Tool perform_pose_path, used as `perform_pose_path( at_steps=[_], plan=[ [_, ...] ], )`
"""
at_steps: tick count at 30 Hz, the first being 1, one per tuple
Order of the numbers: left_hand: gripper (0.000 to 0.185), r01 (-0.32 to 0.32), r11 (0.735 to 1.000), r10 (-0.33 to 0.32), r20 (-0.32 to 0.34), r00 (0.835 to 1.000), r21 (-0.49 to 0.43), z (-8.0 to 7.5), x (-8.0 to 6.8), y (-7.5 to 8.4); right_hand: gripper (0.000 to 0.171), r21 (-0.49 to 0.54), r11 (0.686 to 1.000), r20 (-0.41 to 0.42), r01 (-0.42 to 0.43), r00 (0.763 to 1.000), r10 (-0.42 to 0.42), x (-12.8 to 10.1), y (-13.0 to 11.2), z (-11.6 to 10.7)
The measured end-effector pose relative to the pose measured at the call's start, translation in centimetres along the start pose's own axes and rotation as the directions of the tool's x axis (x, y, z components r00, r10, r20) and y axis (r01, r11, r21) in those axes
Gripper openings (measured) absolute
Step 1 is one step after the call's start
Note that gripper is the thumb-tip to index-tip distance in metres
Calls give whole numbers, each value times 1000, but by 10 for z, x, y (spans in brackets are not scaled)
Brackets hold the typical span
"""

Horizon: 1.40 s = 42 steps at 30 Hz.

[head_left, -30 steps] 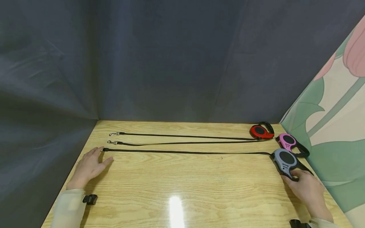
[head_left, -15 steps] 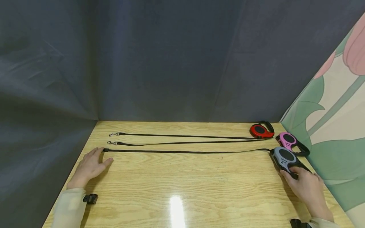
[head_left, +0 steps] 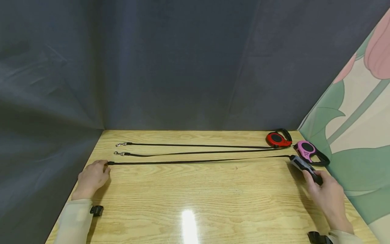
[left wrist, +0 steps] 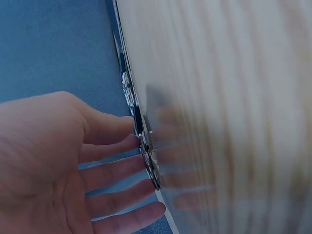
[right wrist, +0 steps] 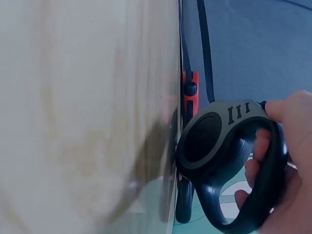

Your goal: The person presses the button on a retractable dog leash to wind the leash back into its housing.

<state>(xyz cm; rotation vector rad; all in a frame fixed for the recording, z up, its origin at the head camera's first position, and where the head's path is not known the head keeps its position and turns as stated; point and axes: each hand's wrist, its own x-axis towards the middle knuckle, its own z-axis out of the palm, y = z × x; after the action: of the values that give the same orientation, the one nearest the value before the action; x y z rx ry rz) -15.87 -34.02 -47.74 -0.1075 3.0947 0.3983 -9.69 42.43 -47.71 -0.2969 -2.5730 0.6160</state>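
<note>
The right hand (head_left: 327,195) curls its grip round the handle of the grey retractable leash (right wrist: 222,156), tipped on edge at the tabletop's (head_left: 195,189) right side. The left hand (head_left: 91,178) pinches the leash's far end (head_left: 110,163); its clip is hidden there and blurred in the wrist view.

I can read no text, label, brand or number anywhere here, neither on the leash housings nor on the bench.
</note>
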Motion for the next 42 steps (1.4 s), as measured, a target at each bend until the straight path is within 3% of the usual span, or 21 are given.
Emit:
perform_pose_path(
  at_steps=[5,10,22,32,34,38,42],
  plan=[
    [45,3,1000,-3,-5,1000,11,0,0,-1,37,68,992,-90,-110,989,116,2,-6,0],
    [41,23,1000,-23,14,1000,17,-2,0,-3,40,128,980,-153,-151,973,170,4,-8,0],
    [25,108,993,-102,127,987,-39,-19,2,-11,53,150,945,-142,-291,939,312,9,-14,-1],
    [35,121,989,-102,211,972,-80,-16,-4,-19,53,131,944,-108,-301,943,316,12,-16,-3],
    [31,106,991,-89,186,979,-87,-14,-6,-19,52,108,948,-100,-300,945,310,12,-16,-2],
    [26,57,992,-50,62,997,-111,-10,-10,-21,51,71,945,-76,-320,943,325,14,-15,-3],
    [26,2,992,-11,-75,997,-125,-7,-13,-23,56,42,936,-28,-351,936,352,17,-15,-7]
  ],
)
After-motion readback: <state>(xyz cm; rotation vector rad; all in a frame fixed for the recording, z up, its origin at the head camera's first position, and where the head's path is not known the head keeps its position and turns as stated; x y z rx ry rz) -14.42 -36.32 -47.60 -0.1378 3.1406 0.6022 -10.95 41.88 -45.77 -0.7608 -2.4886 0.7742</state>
